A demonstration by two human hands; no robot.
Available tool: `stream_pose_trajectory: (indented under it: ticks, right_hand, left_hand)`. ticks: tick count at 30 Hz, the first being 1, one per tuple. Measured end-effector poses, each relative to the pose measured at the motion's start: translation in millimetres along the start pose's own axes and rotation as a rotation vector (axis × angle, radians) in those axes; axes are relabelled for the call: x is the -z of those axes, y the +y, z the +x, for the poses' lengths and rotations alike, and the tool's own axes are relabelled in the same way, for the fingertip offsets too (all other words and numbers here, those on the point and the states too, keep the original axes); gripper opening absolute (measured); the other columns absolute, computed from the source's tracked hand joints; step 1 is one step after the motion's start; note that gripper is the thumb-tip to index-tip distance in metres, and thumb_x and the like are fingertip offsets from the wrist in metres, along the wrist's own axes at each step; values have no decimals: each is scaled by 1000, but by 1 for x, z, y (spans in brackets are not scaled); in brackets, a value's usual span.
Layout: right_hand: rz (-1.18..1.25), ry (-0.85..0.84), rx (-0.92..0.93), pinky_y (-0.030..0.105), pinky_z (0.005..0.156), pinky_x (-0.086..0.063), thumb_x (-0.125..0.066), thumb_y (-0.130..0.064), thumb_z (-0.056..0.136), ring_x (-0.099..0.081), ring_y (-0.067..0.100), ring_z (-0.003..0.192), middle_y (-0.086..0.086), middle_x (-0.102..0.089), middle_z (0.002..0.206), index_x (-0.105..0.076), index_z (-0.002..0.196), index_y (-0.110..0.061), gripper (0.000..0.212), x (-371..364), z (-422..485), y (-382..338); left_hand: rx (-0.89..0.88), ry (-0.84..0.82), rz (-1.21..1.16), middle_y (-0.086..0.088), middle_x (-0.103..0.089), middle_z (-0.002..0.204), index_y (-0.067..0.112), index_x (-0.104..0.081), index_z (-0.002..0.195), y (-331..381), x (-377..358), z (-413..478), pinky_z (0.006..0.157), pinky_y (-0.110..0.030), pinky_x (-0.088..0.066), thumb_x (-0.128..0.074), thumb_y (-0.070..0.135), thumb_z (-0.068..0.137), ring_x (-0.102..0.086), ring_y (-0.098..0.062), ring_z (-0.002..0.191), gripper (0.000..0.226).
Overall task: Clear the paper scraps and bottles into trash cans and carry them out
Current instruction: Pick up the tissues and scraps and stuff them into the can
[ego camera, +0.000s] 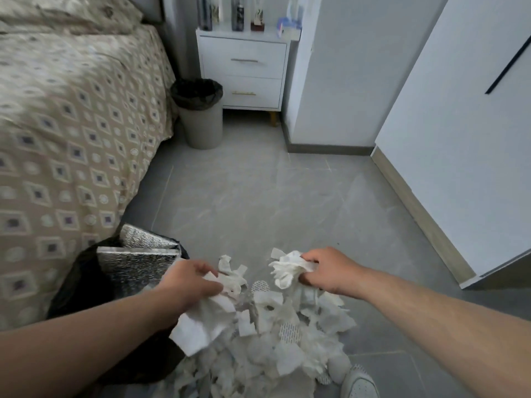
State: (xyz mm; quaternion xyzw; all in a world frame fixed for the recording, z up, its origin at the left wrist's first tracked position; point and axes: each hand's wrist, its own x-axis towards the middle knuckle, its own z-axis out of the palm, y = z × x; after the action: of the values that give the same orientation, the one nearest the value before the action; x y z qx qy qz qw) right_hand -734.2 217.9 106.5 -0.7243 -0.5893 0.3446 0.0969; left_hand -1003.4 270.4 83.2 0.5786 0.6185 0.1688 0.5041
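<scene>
Bunching paper scraps (pixel 267 334), each grip, left hand (pixel 192 278) and right hand (pixel 330 271), was clamped on a wad, presumably for the black bag (pixel 80 282) alongside.

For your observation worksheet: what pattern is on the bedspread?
The bedspread is beige with dark-centred diamonds; head view.

The paper scraps (pixel 273 326) are seen to be thin, soft, crumpled white paper, some pieces embossed with a dotted pattern. The floor (pixel 258 202) is laid with smooth grey tiles of faint sheen. Shiny, finely textured silver foil sheets (pixel 138 265) are held in a bag (pixel 77 285) of thin black plastic, and patterned woven cloth is shown by the bedspread (pixel 71 124).
</scene>
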Motion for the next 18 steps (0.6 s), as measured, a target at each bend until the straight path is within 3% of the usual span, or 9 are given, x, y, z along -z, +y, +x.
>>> stream_pose_trajectory:
  ticks: [1,4,7,10,14,18]
  right_hand:
    - [58,19,-4,24,58,-42,-67,-21,78,-60,16,66,0,-64,71,-69,79,-18,4,-4,-1,-4]
    - [240,4,-54,24,54,-48,-68,-14,77,-56,10,57,-6,-58,61,-62,66,-24,16,-20,-2,-8]
    - [360,-13,-99,23,54,-52,-68,-12,77,-61,9,60,-8,-64,66,-67,78,-25,13,-29,4,-6]
    - [412,-26,-117,21,55,-51,-69,-14,77,-63,11,65,-4,-66,73,-68,84,-24,13,-33,13,-7]
    - [458,-29,-120,31,65,-58,-68,-13,77,-67,15,71,0,-69,76,-70,82,-22,11,-39,21,-11]
    - [469,-29,-97,26,58,-54,-68,-8,79,-66,13,66,-2,-68,72,-69,80,-23,15,-45,26,-15]
  left_hand:
    - [19,-8,-122,-7,-65,64,11,-69,70,-1,7,-6,58,-28,-46,-78,13,49,-59,-22,58,22]
    - [95,-50,-376,-11,-65,61,5,-67,71,-6,18,-17,58,-29,-47,-74,8,46,-60,-23,56,25]
    - [150,-76,-472,-11,-65,63,4,-65,77,-9,27,-10,54,-25,-49,-76,-5,62,-61,-21,54,21]
    - [180,-61,-514,-10,-64,63,6,-62,82,-7,40,-1,51,-24,-49,-66,-6,78,-59,-20,54,13]
    - [172,-45,-610,-10,-64,62,7,-59,79,-1,63,3,48,-22,-50,-61,-5,81,-60,-19,52,12]
    - [111,-30,-751,-11,-64,63,8,-59,75,-6,98,-1,49,-24,-54,-62,-2,75,-62,-18,50,11]
